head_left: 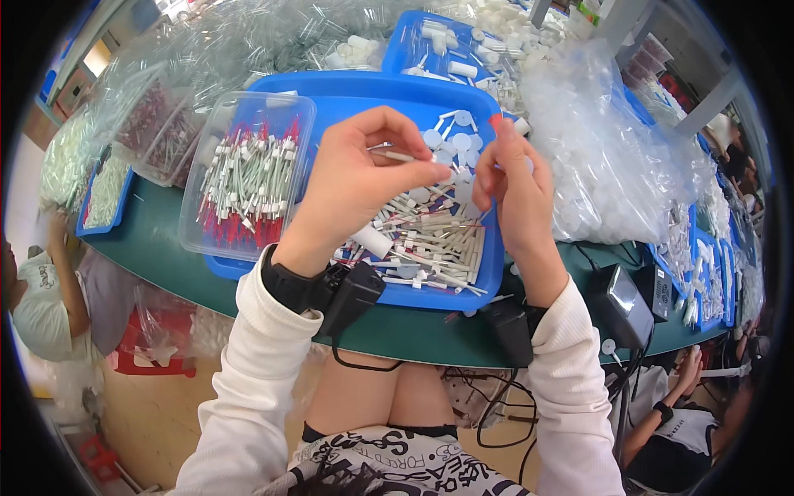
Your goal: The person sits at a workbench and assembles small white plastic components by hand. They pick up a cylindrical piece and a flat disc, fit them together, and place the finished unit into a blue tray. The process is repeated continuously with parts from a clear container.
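My left hand (pixel 364 165) is raised over the big blue tray (pixel 356 85), thumb and forefinger closed on a thin white stick (pixel 394 155). To its right my right hand (pixel 519 178) is held up with the fingers curled in; whatever they hold is hidden. A small red patch (pixel 496 121) shows at the tip of one of its digits. Below both hands, the tray holds a heap of slim white sticks (pixel 442 244), some with red ends. White round discs with stems (pixel 461 142) lie behind that heap, and a short white cylinder (pixel 372 240) is near my left wrist.
A clear plastic box (pixel 188 207) of red-ended white pieces overlaps the tray's left side. Clear bags (pixel 595 149) bulge at right and back. A second blue tray (pixel 405 41) stands behind. Black devices (pixel 622 304) with cables sit at right on the green table (pixel 165 248). People sit either side.
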Available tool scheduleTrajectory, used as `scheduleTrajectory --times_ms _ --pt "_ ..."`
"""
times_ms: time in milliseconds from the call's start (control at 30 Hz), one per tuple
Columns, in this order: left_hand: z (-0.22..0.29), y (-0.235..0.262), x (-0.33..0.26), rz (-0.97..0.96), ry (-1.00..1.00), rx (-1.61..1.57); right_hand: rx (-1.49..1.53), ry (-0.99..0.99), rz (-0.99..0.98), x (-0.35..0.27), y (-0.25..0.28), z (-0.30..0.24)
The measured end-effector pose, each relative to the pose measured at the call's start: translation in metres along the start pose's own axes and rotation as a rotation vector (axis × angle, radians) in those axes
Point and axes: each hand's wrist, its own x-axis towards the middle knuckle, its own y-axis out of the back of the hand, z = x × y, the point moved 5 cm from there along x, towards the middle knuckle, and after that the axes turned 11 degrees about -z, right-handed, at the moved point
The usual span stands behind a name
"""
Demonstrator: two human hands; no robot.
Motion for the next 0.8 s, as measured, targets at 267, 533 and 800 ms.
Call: scheduleTrajectory --times_ms 267,533,800 --pt "-0.003 -0.015 -0.003 -0.087 0.06 0.545 0.19 -0.128 -0.086 -0.008 -0.017 0.003" --pt "0.003 -0.005 -0.003 0.085 -0.002 0.268 -0.284 0.128 0.053 -0.005 -0.003 -0.018" --pt "0.003 0.001 -0.003 0.061 -0.003 -0.17 -0.239 0.026 -0.284 -0.01 -0.009 -0.009"
